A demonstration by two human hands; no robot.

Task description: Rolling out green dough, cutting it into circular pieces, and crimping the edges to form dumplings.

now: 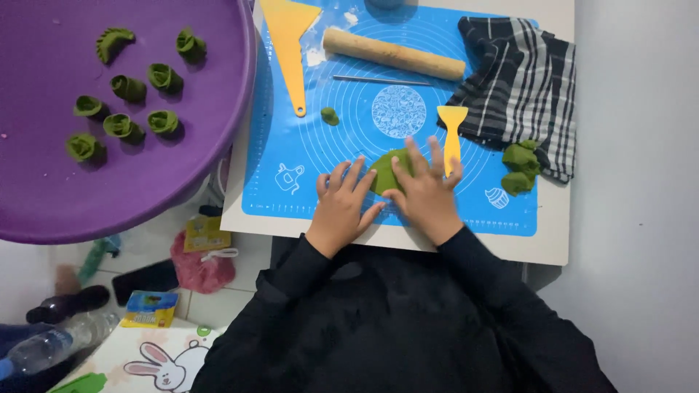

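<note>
Pressing flat, both hands' spread fingers rest on the green dough between them.

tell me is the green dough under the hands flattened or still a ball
Flattened: the green dough lies as a thin sheet on the blue mat, both hands pressing it.

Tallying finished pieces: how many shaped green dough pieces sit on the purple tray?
8 dough pieces on the purple tray: two at the top, two below, four lowest.
</note>
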